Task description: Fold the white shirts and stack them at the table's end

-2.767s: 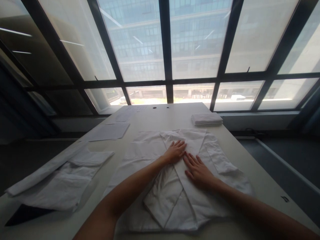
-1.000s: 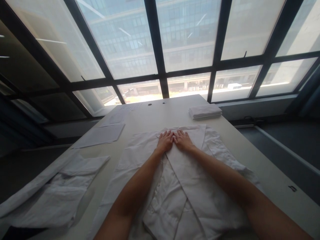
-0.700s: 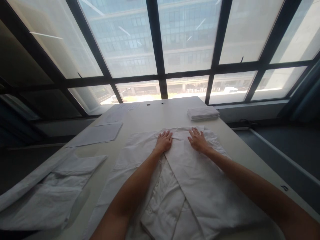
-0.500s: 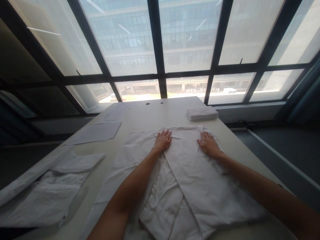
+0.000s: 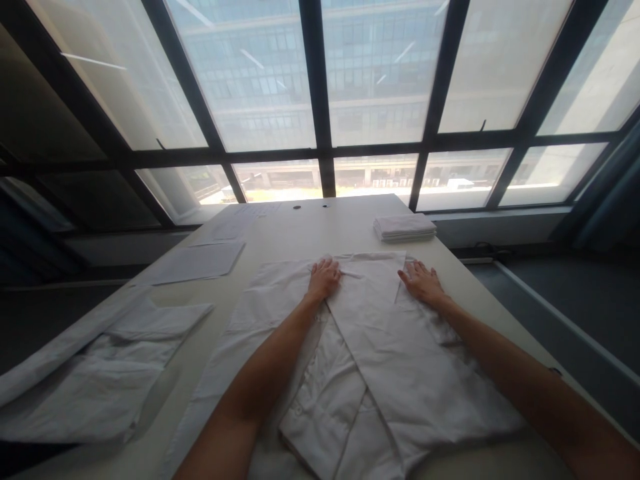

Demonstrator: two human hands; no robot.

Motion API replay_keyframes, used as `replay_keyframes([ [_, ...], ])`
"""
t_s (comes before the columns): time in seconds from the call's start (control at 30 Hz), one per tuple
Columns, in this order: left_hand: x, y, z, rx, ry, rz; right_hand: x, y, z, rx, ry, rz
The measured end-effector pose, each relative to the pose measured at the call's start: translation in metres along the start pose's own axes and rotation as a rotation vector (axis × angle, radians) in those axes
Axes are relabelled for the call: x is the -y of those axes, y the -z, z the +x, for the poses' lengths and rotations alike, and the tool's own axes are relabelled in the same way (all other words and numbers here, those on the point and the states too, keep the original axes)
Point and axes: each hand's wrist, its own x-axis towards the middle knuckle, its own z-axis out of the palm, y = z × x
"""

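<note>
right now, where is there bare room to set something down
The widest bare tabletop lies beyond the white garment, between the papers and folded white stack. A narrower strip separates it from the cloth at left. The middle is crowded: garment, left hand, right hand.

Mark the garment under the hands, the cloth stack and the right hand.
Garment (image 5: 383, 337): head view, near its middle.
Cloth stack (image 5: 404, 225): head view, on its top layer.
Right hand (image 5: 423, 283): head view, back of the hand.
</note>
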Motion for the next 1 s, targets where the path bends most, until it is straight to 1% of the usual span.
replay_keyframes([
  [0.07, 0.010, 0.001, 0.001, -0.047, 0.140, 0.011, 0.000, -0.003, 0.000, -0.011, 0.006, -0.016],
  [0.13, 0.020, 0.002, 0.002, -0.046, 0.225, 0.034, 0.000, -0.004, 0.000, -0.023, 0.010, -0.031],
  [0.23, 0.030, 0.002, 0.001, -0.009, 0.223, 0.060, -0.002, -0.005, 0.000, -0.033, 0.022, -0.038],
  [0.47, 0.030, 0.001, 0.003, 0.035, 0.223, 0.047, -0.004, -0.005, 0.001, -0.013, 0.075, -0.005],
  [0.6, 0.038, 0.002, 0.011, 0.060, 0.212, 0.024, 0.000, -0.004, 0.005, -0.029, 0.071, -0.003],
  [0.73, 0.052, 0.002, 0.024, 0.050, 0.204, 0.001, 0.004, -0.004, 0.013, -0.016, 0.047, -0.008],
  [0.8, 0.063, 0.004, 0.026, 0.037, 0.220, -0.004, 0.005, -0.005, 0.016, -0.015, 0.037, -0.011],
  [0.87, 0.082, 0.009, 0.023, 0.033, 0.228, 0.004, 0.005, -0.006, 0.019, -0.014, 0.031, -0.010],
  [0.93, 0.109, 0.016, 0.014, 0.057, 0.235, 0.032, 0.004, -0.007, 0.019, -0.010, 0.033, -0.011],
  [1.0, 0.141, 0.025, 0.003, 0.100, 0.266, 0.080, 0.003, -0.007, 0.019, -0.014, 0.038, -0.011],
])
